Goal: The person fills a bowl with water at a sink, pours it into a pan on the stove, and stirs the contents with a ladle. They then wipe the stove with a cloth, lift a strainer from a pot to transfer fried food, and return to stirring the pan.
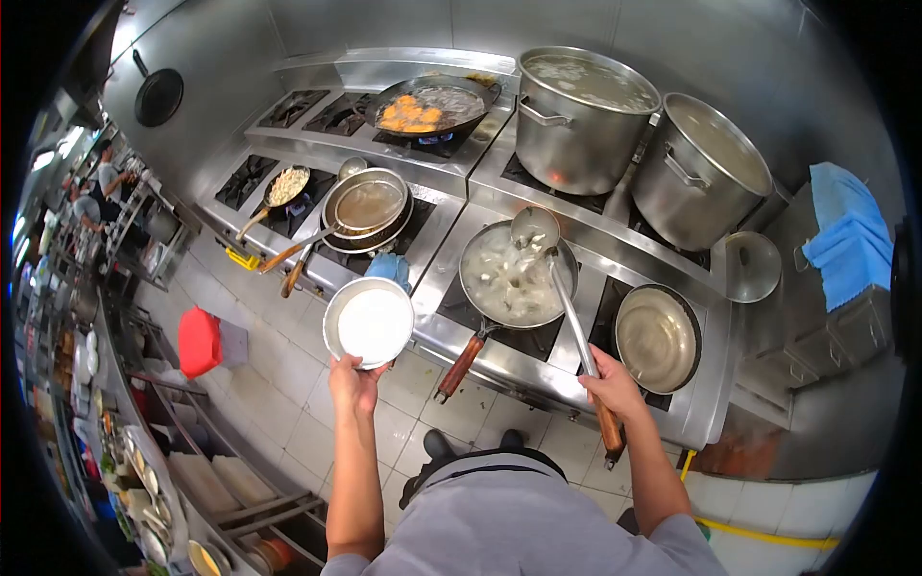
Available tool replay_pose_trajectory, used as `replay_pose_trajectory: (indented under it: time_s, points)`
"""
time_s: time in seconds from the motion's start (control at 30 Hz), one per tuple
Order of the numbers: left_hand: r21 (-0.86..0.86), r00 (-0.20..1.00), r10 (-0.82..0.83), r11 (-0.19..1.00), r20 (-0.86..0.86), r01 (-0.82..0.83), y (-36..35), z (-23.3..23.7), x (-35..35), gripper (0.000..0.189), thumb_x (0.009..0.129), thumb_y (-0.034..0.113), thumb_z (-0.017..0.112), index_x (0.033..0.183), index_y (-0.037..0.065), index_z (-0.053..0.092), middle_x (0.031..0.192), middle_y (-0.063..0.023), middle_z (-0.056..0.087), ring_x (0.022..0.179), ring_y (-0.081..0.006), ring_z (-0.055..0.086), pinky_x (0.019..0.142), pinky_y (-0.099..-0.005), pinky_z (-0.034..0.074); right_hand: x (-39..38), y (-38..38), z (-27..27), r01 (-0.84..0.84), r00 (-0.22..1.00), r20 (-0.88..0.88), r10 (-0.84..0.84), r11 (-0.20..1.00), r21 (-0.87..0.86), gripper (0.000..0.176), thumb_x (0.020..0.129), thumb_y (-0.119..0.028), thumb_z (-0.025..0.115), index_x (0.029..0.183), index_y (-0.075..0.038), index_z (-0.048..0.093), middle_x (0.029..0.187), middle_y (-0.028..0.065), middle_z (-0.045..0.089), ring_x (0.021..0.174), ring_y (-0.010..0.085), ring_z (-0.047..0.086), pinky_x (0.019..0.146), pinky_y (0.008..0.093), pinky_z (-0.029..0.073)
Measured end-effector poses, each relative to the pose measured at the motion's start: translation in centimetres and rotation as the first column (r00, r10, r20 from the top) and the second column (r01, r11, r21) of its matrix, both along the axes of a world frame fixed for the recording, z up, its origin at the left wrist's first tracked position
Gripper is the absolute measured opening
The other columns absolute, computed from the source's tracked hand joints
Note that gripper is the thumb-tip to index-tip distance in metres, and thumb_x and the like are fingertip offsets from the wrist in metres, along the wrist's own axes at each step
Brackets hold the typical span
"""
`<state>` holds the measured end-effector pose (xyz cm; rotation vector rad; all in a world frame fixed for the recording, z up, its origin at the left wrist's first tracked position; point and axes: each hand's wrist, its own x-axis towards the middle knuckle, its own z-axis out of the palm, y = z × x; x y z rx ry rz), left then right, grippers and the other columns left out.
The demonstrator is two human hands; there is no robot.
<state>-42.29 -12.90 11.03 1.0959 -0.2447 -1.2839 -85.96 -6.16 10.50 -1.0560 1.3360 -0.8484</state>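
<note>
My left hand (357, 382) grips the lower rim of a white bowl (331, 326), which holds something smooth and white that I cannot identify. The bowl is over the stove's front edge. Closed around the handle of a long ladle (570, 312) is my right hand (615, 384); the handle is steel with a wooden end. The ladle's round metal head lies at the far side of a frying pan (463, 274) on the burner. Cloudy, steaming liquid with pale pieces fills that pan. Its wooden handle points toward me.
Behind stand two large steel stockpots (586, 144), (715, 173) of liquid. Orange pieces fry in a wok (377, 108) over a flame. A strainer (331, 204) rests on a pan at left. An unused-looking pan (658, 336) sits right. Blue cloths (845, 230) hang far right.
</note>
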Motion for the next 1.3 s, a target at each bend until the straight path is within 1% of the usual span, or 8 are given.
replay_pose_trajectory:
  time_s: [0.13,0.2,0.3,0.37,0.43,0.67,0.9,1.3]
  points:
    - [0.054,0.999,0.050,0.997,-0.008,-0.050,3.3,-2.4,2.1,0.065,0.079,0.000,0.040,0.143,0.007,0.032,0.128,-0.0215,0.052,0.099,-0.0374,0.066,0.062,-0.0433,0.065,-0.3,-1.1,-1.7,0.050,0.971,-0.233,-0.053,0.999,-0.017,0.066,0.084,-0.005,0.066,0.146,-0.012,0.045,0.073,0.0044,0.057,0.057,0.0147,0.058,0.054,0.0298,0.048]
    - [0.077,0.997,0.074,0.994,0.014,-0.075,4.9,-3.2,2.7,0.064,0.078,0.001,0.040,0.142,0.008,0.033,0.123,-0.0206,0.054,0.092,-0.0360,0.067,0.055,-0.0401,0.064,-0.2,-1.6,-2.7,-0.032,0.746,-0.651,-0.139,0.969,-0.244,0.065,0.080,-0.011,0.068,0.142,-0.012,0.048,0.075,0.0164,0.063,0.060,0.0262,0.063,0.058,0.0368,0.050]
    - [0.136,0.994,0.096,0.985,0.058,-0.103,7.3,-4.5,3.6,0.055,0.081,0.001,0.038,0.136,0.004,0.033,0.125,-0.0209,0.052,0.096,-0.0405,0.065,0.066,-0.0475,0.064,0.7,-2.4,-3.9,-0.065,0.687,-0.722,-0.076,0.984,-0.165,0.068,0.077,-0.014,0.069,0.141,-0.005,0.047,0.074,0.0137,0.060,0.062,0.0220,0.062,0.061,0.0368,0.051]
    - [0.148,0.991,0.125,0.980,0.046,-0.131,8.5,-5.8,4.1,0.056,0.081,0.001,0.038,0.137,0.005,0.032,0.124,-0.0215,0.052,0.094,-0.0411,0.065,0.063,-0.0480,0.063,1.8,-2.4,-4.4,-0.055,0.788,-0.615,-0.033,0.991,-0.125,0.056,0.080,-0.011,0.068,0.133,-0.004,0.053,0.073,0.0093,0.060,0.058,0.0189,0.061,0.055,0.0335,0.050]
    - [0.193,0.994,0.093,0.976,0.062,-0.104,9.5,-6.7,4.3,0.056,0.082,0.000,0.039,0.137,0.006,0.031,0.125,-0.0223,0.051,0.096,-0.0406,0.065,0.062,-0.0479,0.063,3.4,-2.4,-3.6,0.009,0.994,-0.109,0.003,0.994,0.106,0.042,0.084,-0.009,0.066,0.126,-0.004,0.057,0.071,0.0037,0.058,0.053,0.0146,0.058,0.050,0.0280,0.048]
    - [0.292,0.993,0.115,0.949,0.034,-0.120,10.1,-8.0,3.3,0.061,0.080,0.000,0.038,0.140,0.009,0.034,0.124,-0.0207,0.054,0.092,-0.0374,0.066,0.057,-0.0431,0.061,3.6,0.1,-1.4,-0.043,0.861,0.481,-0.162,0.920,0.388,0.043,0.092,-0.011,0.060,0.134,-0.005,0.048,0.077,0.0030,0.055,0.053,0.0099,0.053,0.045,0.0232,0.042]
    - [0.236,0.999,0.049,0.971,0.004,-0.049,9.2,-7.5,2.8,0.063,0.081,0.000,0.038,0.142,0.010,0.032,0.125,-0.0207,0.054,0.090,-0.0375,0.066,0.059,-0.0433,0.060,3.4,3.3,2.4,-0.057,0.884,0.457,-0.099,0.947,0.315,0.048,0.091,-0.010,0.062,0.136,-0.003,0.048,0.081,0.0048,0.059,0.054,0.0106,0.054,0.048,0.0236,0.043]
    - [0.165,0.997,-0.012,0.986,-0.078,0.025,8.0,-6.5,2.9,0.060,0.081,0.000,0.038,0.140,0.008,0.033,0.126,-0.0204,0.052,0.097,-0.0373,0.065,0.065,-0.0452,0.063,0.2,1.9,3.6,0.148,0.989,-0.037,-0.146,0.988,0.047,0.062,0.085,0.002,0.063,0.143,-0.002,0.045,0.072,-0.0034,0.054,0.051,0.0068,0.051,0.050,0.0217,0.043]
